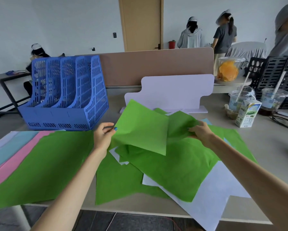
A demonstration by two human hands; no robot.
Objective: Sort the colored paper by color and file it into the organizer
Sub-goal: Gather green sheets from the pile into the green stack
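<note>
We log the left hand (104, 135) pinching the left edge of a raised green sheet (143, 129), thumb against curled fingers, blue polish on the thumbnail. The right hand (200, 132) grips the edge of a second green sheet (181, 125), fingers curled over it and thumb hidden; we cannot tell if it also holds the first sheet. Both sheets are up off the worktop (273, 147), between the two hands, with the first overlapping the second on the near side. Right below the hands we see a loose pile of green paper (173, 167), messy, with white sheets (215, 189) sticking out under it and running back beneath the right forearm past the worktop's near edge. Out to the left of the left hand lies a flat fanned row: a green stack (44, 164) closest to the hand, then pink paper (18, 157), then light blue paper (9, 147), then a pale strip at the far outside, colour hard to call. Beyond the left hand and a bit left stands the blue organizer (68, 97), upright, open slots facing us. Beyond the gap between the hands stands a white cut-out board (173, 94) on its base. Beyond and right of the right hand we note a milk carton (247, 114), two plastic cups (240, 99) with straws, a black organizer (276, 75) and a clear tub (228, 69) with something orange inside. A brown divider panel (156, 67) closes off the back, with other people farther off.
</note>
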